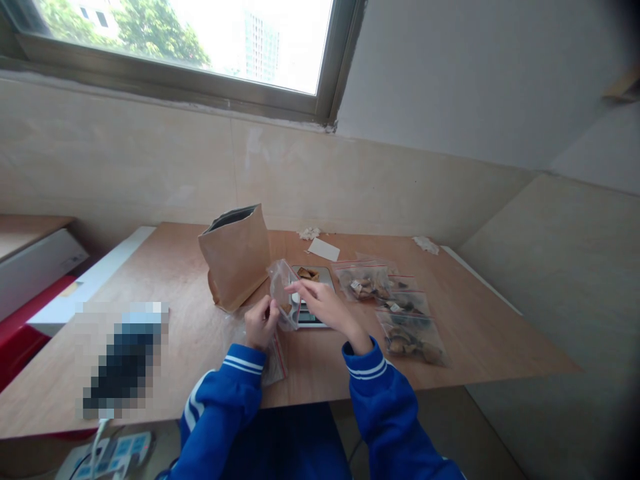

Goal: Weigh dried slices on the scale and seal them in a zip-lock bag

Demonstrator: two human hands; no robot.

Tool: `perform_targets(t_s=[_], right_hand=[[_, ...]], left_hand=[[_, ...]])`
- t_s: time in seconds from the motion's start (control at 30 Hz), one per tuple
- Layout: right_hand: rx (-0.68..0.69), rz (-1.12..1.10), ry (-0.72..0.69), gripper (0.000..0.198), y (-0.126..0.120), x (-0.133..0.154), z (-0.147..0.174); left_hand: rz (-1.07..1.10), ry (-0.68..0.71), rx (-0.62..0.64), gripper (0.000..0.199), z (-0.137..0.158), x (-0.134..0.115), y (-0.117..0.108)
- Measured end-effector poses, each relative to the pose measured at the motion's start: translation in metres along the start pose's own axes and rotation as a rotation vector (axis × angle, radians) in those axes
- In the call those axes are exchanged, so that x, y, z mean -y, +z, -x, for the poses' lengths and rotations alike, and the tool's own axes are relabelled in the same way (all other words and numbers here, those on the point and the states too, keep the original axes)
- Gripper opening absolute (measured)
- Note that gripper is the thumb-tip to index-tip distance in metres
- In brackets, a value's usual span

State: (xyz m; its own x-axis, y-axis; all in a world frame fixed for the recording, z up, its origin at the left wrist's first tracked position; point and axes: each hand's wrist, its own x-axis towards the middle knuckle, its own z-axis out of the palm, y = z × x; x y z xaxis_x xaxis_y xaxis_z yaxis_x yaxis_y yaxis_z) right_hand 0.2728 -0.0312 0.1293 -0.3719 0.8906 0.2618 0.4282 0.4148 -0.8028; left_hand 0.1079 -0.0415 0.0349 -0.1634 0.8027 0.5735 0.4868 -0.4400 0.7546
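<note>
My left hand (261, 323) is closed, its fingers pinching the edge of a clear zip bag (281, 287) with a red-lined mouth. That bag is held tilted, with its mouth facing right. My right hand (320, 303) reaches to the bag's mouth with its fingers stretched out; nothing shows in them. Under and behind the right hand stands a small kitchen scale (325, 277) with brown dried pieces (307, 274) on it, partly hidden by the hand. More clear zip bags (274, 367) lie flat beneath my left hand and wrist.
A brown paper bag (237, 260) stands upright behind my left hand. On the right lie several filled zip bags (413, 340). A white card (324, 249) and crumpled tissue (309, 233) lie near the wall. Further left is a blurred-out dark object (127, 360) with a white cable.
</note>
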Motion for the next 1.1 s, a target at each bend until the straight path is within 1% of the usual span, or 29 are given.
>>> perform_targets(t_s=[0.07,0.1,0.13,0.17,0.23,0.27,0.33,0.4,0.47,0.6,0.73,0.9,1.0,1.1], right_hand=[[-0.173,0.042,0.023,0.037,-0.003,-0.014,-0.003],[-0.256,0.102,0.018,0.036,-0.003,-0.024,-0.005],[-0.310,0.185,0.007,0.033,-0.001,-0.034,-0.006],[-0.324,0.281,-0.008,0.031,0.002,-0.045,-0.006],[-0.254,0.456,-0.033,0.029,0.011,-0.065,-0.005],[-0.211,0.520,-0.035,0.030,0.015,-0.073,-0.003],[-0.165,0.606,-0.029,0.033,0.022,-0.086,-0.001],[-0.156,0.646,-0.029,0.034,0.026,-0.095,0.000],[-0.151,0.659,-0.047,0.031,0.025,-0.101,-0.001],[-0.156,0.660,-0.103,0.024,0.017,-0.107,-0.003],[-0.194,0.541,-0.125,0.024,0.007,-0.110,-0.001],[-0.328,0.260,-0.116,0.026,0.001,-0.109,-0.002],[-0.433,0.028,-0.057,0.027,0.003,-0.094,-0.007],[-0.511,-0.245,0.065,0.034,0.008,-0.065,-0.014]], left_hand=[[0.005,0.006,-0.046,0.037,0.000,0.001,0.001],[0.004,0.009,-0.067,0.037,0.000,0.001,0.001],[0.001,0.012,-0.082,0.037,0.000,0.001,0.002],[-0.002,0.015,-0.091,0.036,0.000,0.000,0.002],[-0.004,0.028,-0.101,0.035,-0.001,-0.001,0.001],[-0.004,0.034,-0.106,0.035,-0.001,-0.001,0.000],[-0.004,0.035,-0.117,0.035,-0.002,-0.002,0.000],[-0.006,0.028,-0.129,0.035,-0.002,-0.002,-0.001],[-0.006,0.024,-0.134,0.035,-0.001,-0.001,0.000],[0.000,0.016,-0.136,0.034,0.001,0.002,0.002],[0.007,-0.011,-0.143,0.036,0.002,0.006,0.003],[0.007,-0.038,-0.137,0.037,0.002,0.006,0.004],[0.012,-0.040,-0.137,0.036,0.002,0.006,0.004],[0.017,-0.032,-0.137,0.036,0.002,0.006,0.005]])
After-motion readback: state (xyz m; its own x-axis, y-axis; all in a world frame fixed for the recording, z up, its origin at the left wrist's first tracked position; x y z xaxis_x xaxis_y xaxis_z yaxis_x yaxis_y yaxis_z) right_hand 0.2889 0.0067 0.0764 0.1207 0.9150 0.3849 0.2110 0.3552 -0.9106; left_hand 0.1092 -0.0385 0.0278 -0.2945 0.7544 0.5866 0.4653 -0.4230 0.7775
